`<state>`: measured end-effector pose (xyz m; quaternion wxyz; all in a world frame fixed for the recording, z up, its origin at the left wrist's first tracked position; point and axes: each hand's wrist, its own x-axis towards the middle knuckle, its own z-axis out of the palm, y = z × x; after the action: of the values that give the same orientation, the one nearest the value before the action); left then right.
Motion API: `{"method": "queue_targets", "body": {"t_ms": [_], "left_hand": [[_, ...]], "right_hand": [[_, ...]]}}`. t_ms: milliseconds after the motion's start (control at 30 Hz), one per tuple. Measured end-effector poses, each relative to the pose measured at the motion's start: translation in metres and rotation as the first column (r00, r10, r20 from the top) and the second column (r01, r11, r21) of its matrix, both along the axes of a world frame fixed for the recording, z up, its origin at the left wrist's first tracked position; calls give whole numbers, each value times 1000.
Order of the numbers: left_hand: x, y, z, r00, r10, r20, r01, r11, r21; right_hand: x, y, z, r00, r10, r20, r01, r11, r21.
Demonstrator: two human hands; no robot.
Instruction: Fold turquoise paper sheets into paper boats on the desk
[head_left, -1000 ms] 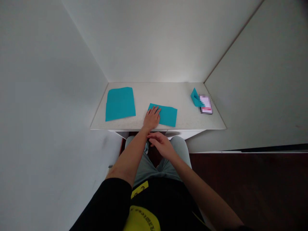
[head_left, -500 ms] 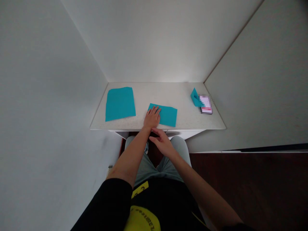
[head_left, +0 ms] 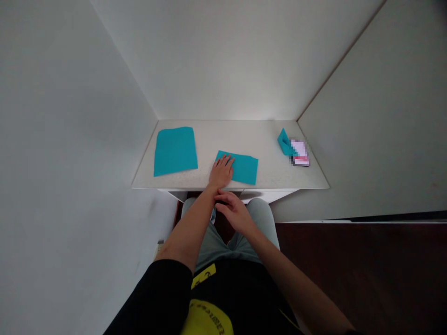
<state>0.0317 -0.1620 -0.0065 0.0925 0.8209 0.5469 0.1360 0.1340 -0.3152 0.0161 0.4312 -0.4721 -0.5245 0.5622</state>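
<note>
A blue rectangular sheet of paper (head_left: 246, 168), apparently folded, lies near the front edge of the white table. My left hand (head_left: 221, 171) rests flat across its left end, fingers spread. My right hand (head_left: 235, 211) is below the table's front edge, close to my left wrist; its fingers are apart and nothing shows in them. A larger blue sheet (head_left: 175, 151) lies flat at the left of the table. At the right, a folded blue paper shape (head_left: 285, 143) stands against a phone-like object (head_left: 301, 157), which is pixelated.
The narrow white tabletop (head_left: 240, 132) is enclosed by a wall behind, a wall (head_left: 70, 139) at the left and a pale panel (head_left: 377, 130) at the right. My legs are under the table. Dark floor (head_left: 349, 265) shows at the lower right.
My right hand has shifted slightly left and down, towards my body. My left hand stays flat on the paper. The papers have not moved on the table.
</note>
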Motion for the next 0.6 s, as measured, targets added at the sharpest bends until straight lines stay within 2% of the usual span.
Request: {"method": "queue_targets", "body": {"t_ms": [100,233,300,433,600], "left_hand": [[0,0,1,1000,6,4,-6,1000,9],[0,1,-1,1000,9,3,-9,1000,-16],[0,1,-2,1000,-4,3,4,1000,-8],[0,0,-1,1000,1,4,-1,1000,9],[0,0,1,1000,4,-11,-4,1000,-17]], "right_hand": [[4,4,1,999,7,-32,-9,999,-54],[0,5,1,997,-78,-12,78,997,9],[-2,2,2,998,-53,-18,53,999,12],[-2,1,1,999,15,-30,-17,997,-71],[-5,0,-4,993,-116,-30,116,993,-11]]}}
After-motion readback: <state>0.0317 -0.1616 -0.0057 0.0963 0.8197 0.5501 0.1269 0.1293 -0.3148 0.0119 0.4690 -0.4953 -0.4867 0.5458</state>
